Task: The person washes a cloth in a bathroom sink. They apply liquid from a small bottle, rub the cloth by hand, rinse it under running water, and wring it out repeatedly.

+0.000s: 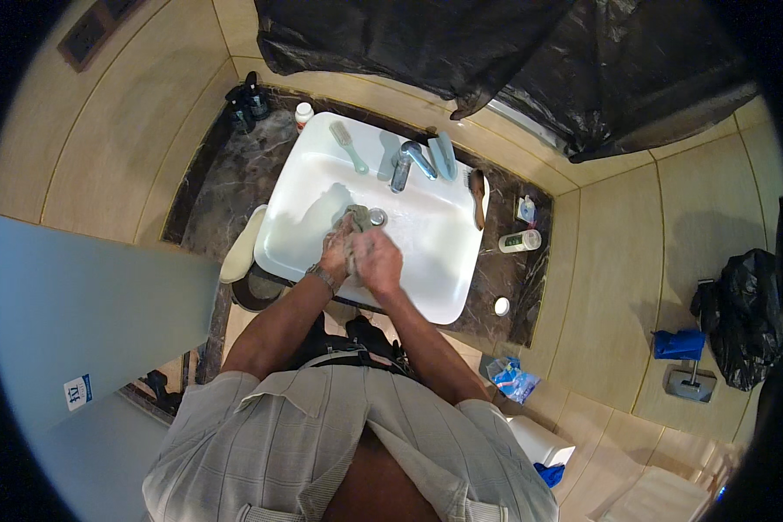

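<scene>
Over the white washbasin (431, 283), my two hands are close together on a wet-looking grey-green cloth (358, 215). My left hand (335, 254), with a watch on its wrist, has its fingers closed round the cloth. My right hand (379, 261) is closed in a fist against the lower part of the cloth, slightly blurred. Just beyond the cloth is the round metal drain (378, 217). The chrome faucet (400, 172) stands behind it. What lies inside the folds of the cloth is hidden.
On the basin's back rim lie a pale green brush (349, 146) and a light blue object (444, 155); a brown brush (478, 199) is on its right rim. A white bottle (304, 117) stands behind. A clear jar (519, 241) and white cap (502, 306) lie on the dark counter (496, 270).
</scene>
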A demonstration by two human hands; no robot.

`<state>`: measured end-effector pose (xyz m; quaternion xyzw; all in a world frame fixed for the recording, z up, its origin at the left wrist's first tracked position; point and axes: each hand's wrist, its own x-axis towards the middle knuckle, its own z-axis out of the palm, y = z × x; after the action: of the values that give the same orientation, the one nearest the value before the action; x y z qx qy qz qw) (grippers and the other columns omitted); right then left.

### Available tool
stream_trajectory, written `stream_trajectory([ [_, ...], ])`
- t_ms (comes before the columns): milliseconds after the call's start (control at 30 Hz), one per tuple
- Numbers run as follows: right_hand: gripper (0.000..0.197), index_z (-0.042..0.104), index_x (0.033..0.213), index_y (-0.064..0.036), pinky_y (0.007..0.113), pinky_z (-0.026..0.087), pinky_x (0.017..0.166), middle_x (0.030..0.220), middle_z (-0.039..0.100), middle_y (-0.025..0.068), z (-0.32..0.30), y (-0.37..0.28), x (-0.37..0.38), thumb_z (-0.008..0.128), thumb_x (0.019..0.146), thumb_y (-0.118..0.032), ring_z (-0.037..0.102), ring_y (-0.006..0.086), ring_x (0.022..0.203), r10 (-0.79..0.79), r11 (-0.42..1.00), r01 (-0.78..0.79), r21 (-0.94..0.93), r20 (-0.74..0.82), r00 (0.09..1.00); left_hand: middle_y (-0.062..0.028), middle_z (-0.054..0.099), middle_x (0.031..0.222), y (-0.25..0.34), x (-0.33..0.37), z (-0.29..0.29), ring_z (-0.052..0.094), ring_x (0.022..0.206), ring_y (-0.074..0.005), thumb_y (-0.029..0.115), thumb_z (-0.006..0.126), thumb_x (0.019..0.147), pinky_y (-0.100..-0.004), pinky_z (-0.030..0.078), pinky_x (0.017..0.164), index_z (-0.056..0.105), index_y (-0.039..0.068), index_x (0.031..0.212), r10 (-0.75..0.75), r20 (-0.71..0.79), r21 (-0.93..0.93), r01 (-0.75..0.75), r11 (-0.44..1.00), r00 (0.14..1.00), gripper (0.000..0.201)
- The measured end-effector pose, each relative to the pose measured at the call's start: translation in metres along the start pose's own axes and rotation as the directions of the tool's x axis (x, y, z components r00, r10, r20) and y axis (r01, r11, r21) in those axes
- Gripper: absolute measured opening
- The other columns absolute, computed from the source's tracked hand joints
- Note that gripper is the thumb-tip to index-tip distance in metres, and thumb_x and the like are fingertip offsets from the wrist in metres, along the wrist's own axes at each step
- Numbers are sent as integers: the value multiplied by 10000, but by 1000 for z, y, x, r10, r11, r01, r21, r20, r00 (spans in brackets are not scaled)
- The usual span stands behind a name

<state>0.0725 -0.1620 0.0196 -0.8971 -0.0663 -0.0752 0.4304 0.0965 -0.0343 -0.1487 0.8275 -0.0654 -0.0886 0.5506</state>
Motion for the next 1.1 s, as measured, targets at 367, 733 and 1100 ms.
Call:
stream_trajectory([
  [367,293,693,1063,-66,411,566,779,917,740,162,-14,80,38,727,969,-341,722,320,857,335,942,-331,48,-153,930,-146,585,1444,115,7,-1,556,1330,-281,322,507,1075,-453,417,1147,450,28,1498,-360,117,-877,267,400,926,518],
  [733,267,649,1070,-66,329,576,785,986,666,54,-40,118,8,823,887,-153,676,181,925,379,339,-644,686,527,761,-99,675,1297,128,13,-32,689,1136,-242,422,535,1083,-416,583,988,547,74,1401,-306,286,-956,290,-33,908,472],
  [1100,211,703,1041,-104,463,564,834,984,693,143,-15,-14,-5,748,891,-247,680,337,959,-71,993,86,-77,183,981,-181,569,1451,71,-4,-16,583,1300,-318,266,545,1045,-419,450,1149,537,49,1452,-12,-13,-711,0,703,1000,461],
])
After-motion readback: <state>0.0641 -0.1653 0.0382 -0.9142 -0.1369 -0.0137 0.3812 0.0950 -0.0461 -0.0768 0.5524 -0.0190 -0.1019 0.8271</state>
